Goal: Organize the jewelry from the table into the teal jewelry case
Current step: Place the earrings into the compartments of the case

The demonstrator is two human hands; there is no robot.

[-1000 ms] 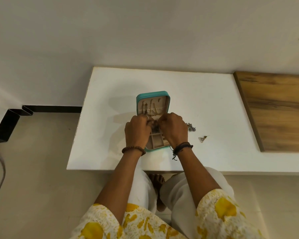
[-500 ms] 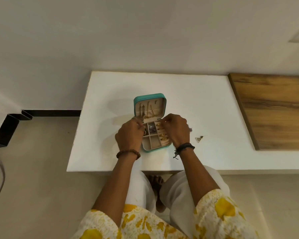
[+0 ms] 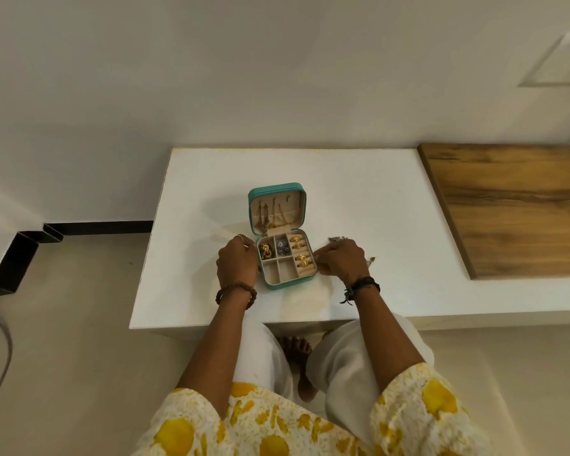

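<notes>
Now my hands flank the case (image 3: 278, 236) at centre frame to steady it: left hand (image 3: 237, 263) loosely curled, empty; right hand (image 3: 342, 260) curled, its grip I cannot tell.

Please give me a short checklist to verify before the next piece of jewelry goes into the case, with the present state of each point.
1. Square teal jewelry case lies open on the white table, lid up: ok.
2. Free room inside: the two beige front compartments look empty: ok.
3. Gold rings sit in the ring rolls at the right side: ok.
4. Silver jewelry piece lies on the table beyond the right hand, not yet stored: not ok.
5. Right hand free to pick: cannot tell, fingers hidden.
6. Left hand beside the case, steadying it: cannot tell.
</notes>
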